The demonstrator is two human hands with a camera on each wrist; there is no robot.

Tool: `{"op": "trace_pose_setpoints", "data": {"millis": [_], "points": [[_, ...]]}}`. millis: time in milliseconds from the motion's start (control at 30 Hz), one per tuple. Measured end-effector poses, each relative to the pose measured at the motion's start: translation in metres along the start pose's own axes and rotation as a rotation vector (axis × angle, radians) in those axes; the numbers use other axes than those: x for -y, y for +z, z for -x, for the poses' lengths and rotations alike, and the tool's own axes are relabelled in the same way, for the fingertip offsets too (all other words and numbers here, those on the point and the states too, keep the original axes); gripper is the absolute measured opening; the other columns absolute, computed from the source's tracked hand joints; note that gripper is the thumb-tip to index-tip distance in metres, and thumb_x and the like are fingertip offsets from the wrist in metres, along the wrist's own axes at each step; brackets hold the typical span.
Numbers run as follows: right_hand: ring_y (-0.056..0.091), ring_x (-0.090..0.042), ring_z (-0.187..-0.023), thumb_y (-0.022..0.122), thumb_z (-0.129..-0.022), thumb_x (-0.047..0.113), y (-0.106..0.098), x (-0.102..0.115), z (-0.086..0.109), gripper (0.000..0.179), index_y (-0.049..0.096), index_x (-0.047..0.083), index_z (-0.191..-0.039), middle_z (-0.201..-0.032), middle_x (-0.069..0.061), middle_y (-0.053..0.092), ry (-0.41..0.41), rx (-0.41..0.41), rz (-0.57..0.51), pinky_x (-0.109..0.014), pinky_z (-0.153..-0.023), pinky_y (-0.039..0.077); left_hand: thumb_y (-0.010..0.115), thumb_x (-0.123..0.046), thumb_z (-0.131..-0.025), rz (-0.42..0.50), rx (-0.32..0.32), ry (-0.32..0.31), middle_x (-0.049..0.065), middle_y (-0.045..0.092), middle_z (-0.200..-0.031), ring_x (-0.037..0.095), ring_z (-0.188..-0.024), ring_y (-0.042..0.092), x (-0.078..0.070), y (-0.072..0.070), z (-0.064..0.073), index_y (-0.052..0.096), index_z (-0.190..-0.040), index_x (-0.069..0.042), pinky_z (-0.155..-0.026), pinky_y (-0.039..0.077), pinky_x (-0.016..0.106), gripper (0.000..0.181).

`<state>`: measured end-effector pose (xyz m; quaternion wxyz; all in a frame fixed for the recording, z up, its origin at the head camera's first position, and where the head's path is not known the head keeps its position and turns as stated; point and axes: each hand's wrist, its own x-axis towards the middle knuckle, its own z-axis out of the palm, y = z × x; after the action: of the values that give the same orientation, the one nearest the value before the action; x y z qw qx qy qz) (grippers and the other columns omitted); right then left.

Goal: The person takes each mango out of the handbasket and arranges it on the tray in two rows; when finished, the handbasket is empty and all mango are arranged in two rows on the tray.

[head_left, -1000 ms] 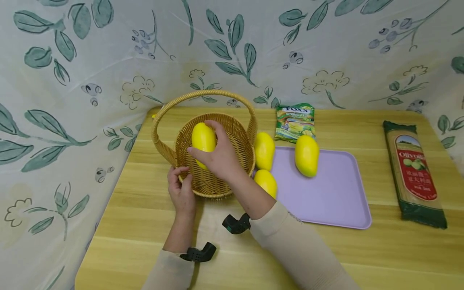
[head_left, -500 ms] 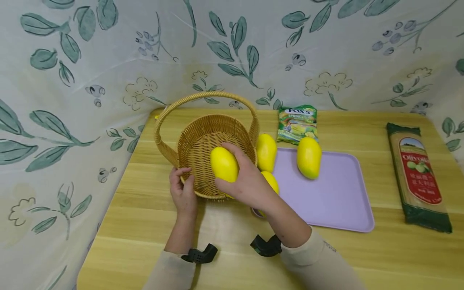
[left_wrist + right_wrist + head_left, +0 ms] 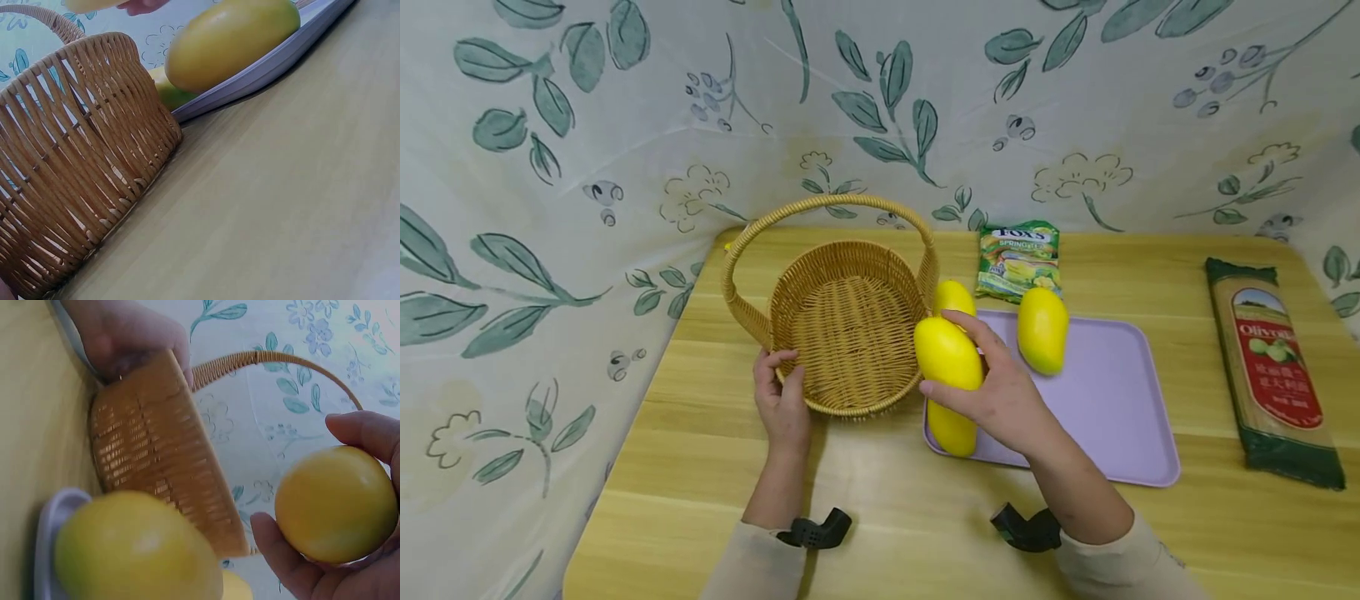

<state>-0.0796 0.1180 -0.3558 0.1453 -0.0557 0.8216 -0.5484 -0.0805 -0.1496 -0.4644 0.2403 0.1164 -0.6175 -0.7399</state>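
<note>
My right hand (image 3: 1011, 404) holds a yellow mango (image 3: 947, 354) between thumb and fingers, above the left side of the lilac tray (image 3: 1112, 400). The right wrist view shows the held mango (image 3: 337, 503) raised beside the basket. With thumb and fingers, my left hand (image 3: 784, 404) grips the near left rim of the wicker basket (image 3: 850, 333), whose woven bottom is bare. Another mango (image 3: 952, 433) lies at the tray's near left corner, partly hidden under the held one. A third mango (image 3: 955, 296) is at the far left corner, and one more mango (image 3: 1042, 333) lies toward the tray's back.
Behind the tray lies a green FOX'S candy bag (image 3: 1018, 260). A long pack of spaghetti (image 3: 1273, 367) lies on the right of the wooden table (image 3: 880, 517). The basket's tall handle (image 3: 842, 200) arches up, and a patterned cloth (image 3: 880, 100) hangs at the back.
My right hand has carried the mango from inside the basket rightward and toward me, out over the tray. My left hand keeps its grip on the basket rim.
</note>
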Motion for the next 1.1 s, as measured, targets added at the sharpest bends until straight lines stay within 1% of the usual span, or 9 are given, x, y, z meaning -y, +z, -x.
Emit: {"op": "trace_pose_setpoints", "data": {"millis": [100, 200, 367, 433, 567, 667, 767, 867, 1100], "points": [[0.060, -0.036, -0.116, 0.081, -0.087, 0.031, -0.011, -0.008, 0.000, 0.084, 0.034, 0.034, -0.156, -0.142, -0.014, 0.050, 0.004, -0.017, -0.021, -0.041, -0.085, 0.056, 0.051, 0.003, -0.092, -0.006, 0.000, -0.003, 0.013, 0.032, -0.158, 0.027, -0.153, 0.023, 0.000, 0.000, 0.001, 0.049, -0.112, 0.015, -0.125, 0.016, 0.048, 0.024], [0.058, -0.035, -0.120, 0.079, -0.089, 0.031, -0.023, -0.013, 0.001, 0.083, 0.032, 0.034, -0.157, -0.141, -0.016, 0.053, 0.015, -0.033, -0.024, -0.039, -0.087, 0.054, 0.051, 0.002, -0.092, -0.012, -0.001, -0.008, 0.013, 0.029, -0.161, 0.029, -0.156, 0.018, 0.001, -0.001, 0.001, 0.050, -0.112, 0.014, -0.127, 0.012, 0.049, 0.023], [0.059, -0.034, -0.115, 0.078, -0.090, 0.033, -0.043, -0.020, 0.001, 0.082, 0.030, 0.034, -0.158, -0.139, -0.021, 0.056, 0.038, -0.051, -0.007, -0.037, -0.085, 0.053, 0.052, 0.000, -0.093, -0.019, -0.003, -0.014, 0.013, 0.025, -0.164, 0.030, -0.157, 0.012, 0.002, -0.002, 0.002, 0.051, -0.112, 0.013, -0.128, 0.009, 0.050, 0.023], [0.059, -0.034, -0.114, 0.077, -0.091, 0.035, -0.050, -0.024, 0.002, 0.084, 0.027, 0.032, -0.159, -0.140, -0.023, 0.056, 0.063, -0.056, 0.019, -0.037, -0.084, 0.052, 0.052, 0.000, -0.093, -0.019, -0.003, -0.014, 0.012, 0.025, -0.164, 0.030, -0.157, 0.013, 0.002, -0.002, 0.002, 0.051, -0.112, 0.013, -0.128, 0.009, 0.050, 0.023], [0.057, -0.036, -0.118, 0.076, -0.090, 0.042, -0.063, -0.032, 0.002, 0.089, 0.023, 0.029, -0.161, -0.144, -0.022, 0.051, 0.123, -0.063, 0.116, -0.037, -0.086, 0.049, 0.051, 0.001, -0.093, -0.009, 0.005, -0.005, 0.013, 0.027, -0.161, 0.028, -0.156, 0.017, 0.001, -0.001, 0.002, 0.049, -0.112, 0.014, -0.127, 0.012, 0.049, 0.024], [0.055, -0.039, -0.120, 0.076, -0.089, 0.047, -0.070, -0.039, 0.003, 0.091, 0.024, 0.028, -0.161, -0.144, -0.022, 0.047, 0.164, -0.059, 0.194, -0.038, -0.085, 0.048, 0.051, 0.002, -0.093, -0.002, 0.008, -0.005, 0.013, 0.029, -0.159, 0.027, -0.154, 0.021, 0.001, 0.000, 0.001, 0.049, -0.112, 0.015, -0.125, 0.015, 0.048, 0.023], [0.052, -0.041, -0.122, 0.074, -0.088, 0.052, -0.076, -0.046, 0.005, 0.093, 0.024, 0.024, -0.161, -0.145, -0.023, 0.046, 0.197, -0.043, 0.257, -0.041, -0.085, 0.048, 0.050, 0.003, -0.093, 0.001, 0.008, -0.008, 0.013, 0.030, -0.158, 0.027, -0.153, 0.022, 0.000, 0.000, 0.001, 0.049, -0.112, 0.014, -0.124, 0.017, 0.048, 0.022], [0.051, -0.040, -0.120, 0.073, -0.088, 0.056, -0.082, -0.052, 0.008, 0.095, 0.024, 0.023, -0.162, -0.143, -0.024, 0.047, 0.215, -0.013, 0.316, -0.042, -0.084, 0.048, 0.050, 0.002, -0.093, -0.004, 0.008, -0.009, 0.013, 0.029, -0.159, 0.026, -0.154, 0.021, 0.000, 0.000, 0.001, 0.050, -0.112, 0.013, -0.125, 0.015, 0.048, 0.022], [0.060, -0.036, -0.111, 0.072, -0.089, 0.055, -0.099, -0.067, 0.012, 0.093, 0.025, 0.020, -0.161, -0.139, -0.028, 0.050, 0.200, 0.095, 0.369, -0.038, -0.081, 0.050, 0.050, 0.001, -0.094, -0.015, 0.012, -0.014, 0.012, 0.025, -0.162, 0.028, -0.156, 0.015, 0.000, -0.001, 0.002, 0.050, -0.112, 0.012, -0.127, 0.011, 0.049, 0.021]]}}
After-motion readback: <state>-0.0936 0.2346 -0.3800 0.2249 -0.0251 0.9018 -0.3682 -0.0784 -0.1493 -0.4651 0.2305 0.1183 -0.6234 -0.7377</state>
